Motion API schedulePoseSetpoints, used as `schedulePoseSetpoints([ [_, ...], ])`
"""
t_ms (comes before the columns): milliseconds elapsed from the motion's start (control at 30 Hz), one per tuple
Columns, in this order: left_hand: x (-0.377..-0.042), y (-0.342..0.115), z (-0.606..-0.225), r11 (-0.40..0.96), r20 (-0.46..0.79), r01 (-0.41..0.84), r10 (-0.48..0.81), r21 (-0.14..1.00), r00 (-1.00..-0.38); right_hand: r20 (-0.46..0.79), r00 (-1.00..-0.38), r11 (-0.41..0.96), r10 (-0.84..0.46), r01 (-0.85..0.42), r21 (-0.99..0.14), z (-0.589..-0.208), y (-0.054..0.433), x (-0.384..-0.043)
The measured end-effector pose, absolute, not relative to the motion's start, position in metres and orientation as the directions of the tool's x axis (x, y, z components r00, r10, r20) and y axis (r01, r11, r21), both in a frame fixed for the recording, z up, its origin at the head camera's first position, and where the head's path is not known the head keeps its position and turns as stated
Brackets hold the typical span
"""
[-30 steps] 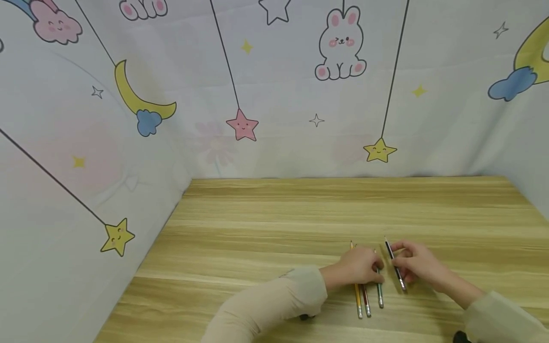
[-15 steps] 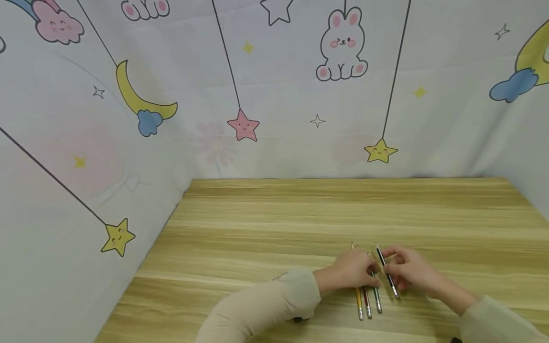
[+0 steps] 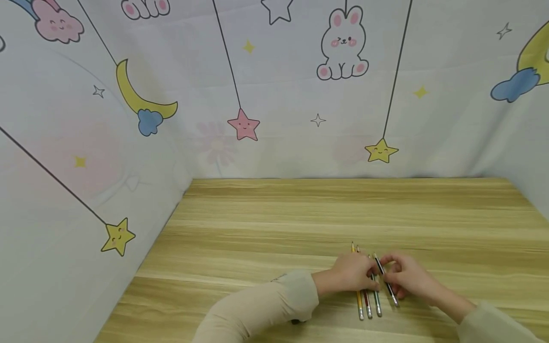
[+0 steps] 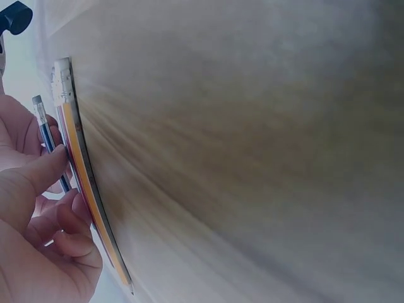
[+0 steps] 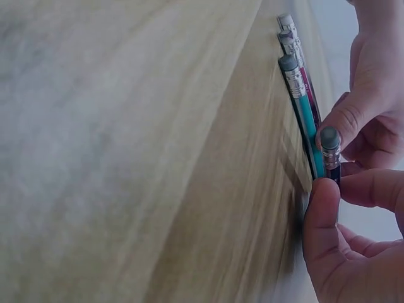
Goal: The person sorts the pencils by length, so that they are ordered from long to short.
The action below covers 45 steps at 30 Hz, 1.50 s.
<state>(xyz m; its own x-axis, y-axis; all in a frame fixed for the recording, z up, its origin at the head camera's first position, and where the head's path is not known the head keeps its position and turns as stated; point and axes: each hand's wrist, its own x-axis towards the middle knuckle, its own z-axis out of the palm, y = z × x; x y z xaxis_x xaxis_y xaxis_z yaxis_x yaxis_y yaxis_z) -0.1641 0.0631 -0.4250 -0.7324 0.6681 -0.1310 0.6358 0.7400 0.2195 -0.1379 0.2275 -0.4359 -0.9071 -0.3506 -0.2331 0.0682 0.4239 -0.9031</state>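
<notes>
Four pencils would be too exact a tally, so several pencils lie close together at the table's right front. A yellow pencil (image 3: 359, 306) and a dark red pencil (image 3: 367, 306) lie side by side under my left hand (image 3: 352, 272), which hides their middles. Its thumb and fingers pinch a green pencil (image 3: 378, 305), seen as teal (image 5: 306, 112) in the right wrist view. Just to the right, my right hand (image 3: 409, 277) pinches a black pencil (image 3: 390, 288). That pencil slants slightly, its eraser end (image 5: 329, 139) raised off the tabletop and nearest me.
The wood-grained table (image 3: 279, 209) stretches beyond the hands to a white cloth backdrop (image 3: 291, 95) printed with stars, a moon and a rabbit. Another cloth wall (image 3: 51, 267) flanks its left side.
The right hand has brought the black pencil left and nearer me, closer to the others. The left hand has shifted the green pencil slightly left, toward the dark red one.
</notes>
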Motion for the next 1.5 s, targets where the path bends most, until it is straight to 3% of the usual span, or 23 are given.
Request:
schedulePoseSetpoints([
  [500, -0.164, 0.065, -0.425, 0.744, -0.141, 0.635, 0.665, 0.209, -0.733, -0.224, -0.916, 0.523, -0.332, 0.018, -0.852, -0.437, 0.221, -0.130],
  [1233, -0.164, 0.064, -0.423, 0.757, -0.164, 0.622, 0.652, 0.201, -0.740, -0.262, -0.907, 0.502, -0.330, 0.066, -0.862, -0.436, 0.219, -0.126],
  [1500, -0.166, 0.059, -0.423, 0.738, -0.134, 0.621, 0.666, 0.264, -0.734, -0.264, -0.904, 0.490, -0.337, 0.071, -0.869, -0.434, 0.220, -0.124],
])
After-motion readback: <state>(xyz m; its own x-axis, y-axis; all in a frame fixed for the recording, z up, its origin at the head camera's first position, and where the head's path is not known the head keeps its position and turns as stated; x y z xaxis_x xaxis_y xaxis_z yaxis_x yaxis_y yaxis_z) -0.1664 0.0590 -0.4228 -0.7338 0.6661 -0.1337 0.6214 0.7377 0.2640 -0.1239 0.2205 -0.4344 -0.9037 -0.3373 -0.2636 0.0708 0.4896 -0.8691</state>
